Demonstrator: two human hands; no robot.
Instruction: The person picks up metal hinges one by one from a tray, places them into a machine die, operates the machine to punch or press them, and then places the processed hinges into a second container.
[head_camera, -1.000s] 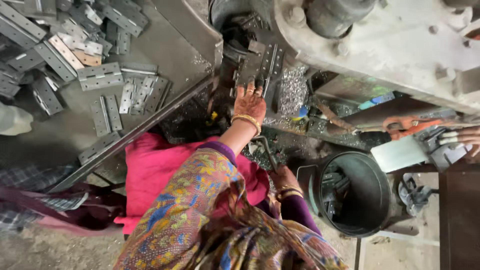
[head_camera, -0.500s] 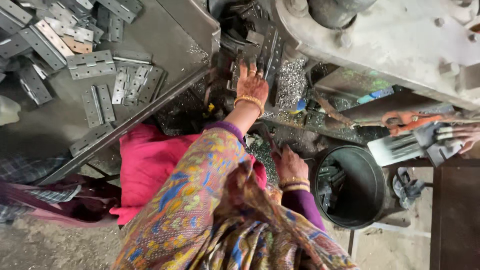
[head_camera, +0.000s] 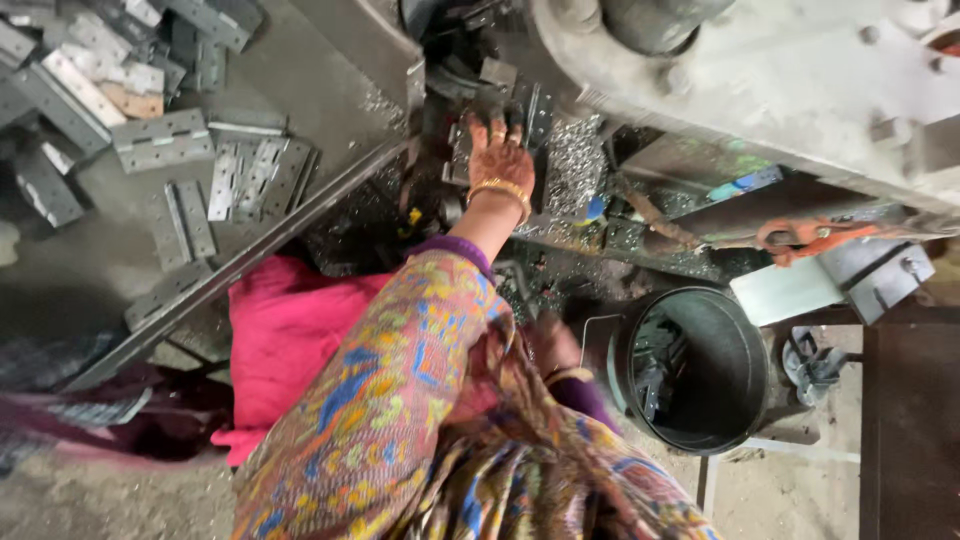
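- My left hand (head_camera: 497, 158) lies flat, fingers spread wide, pressing a grey metal hinge plate (head_camera: 470, 150) on the press bed under the machine (head_camera: 760, 80).
- My right hand (head_camera: 553, 345) is low beside the black bucket (head_camera: 690, 365), blurred; I cannot tell its grip.
- Loose hinge plates (head_camera: 160, 140) lie piled on the tray (head_camera: 340, 60) to the left.
- Metal shavings (head_camera: 572, 160) sit just beside the left hand.
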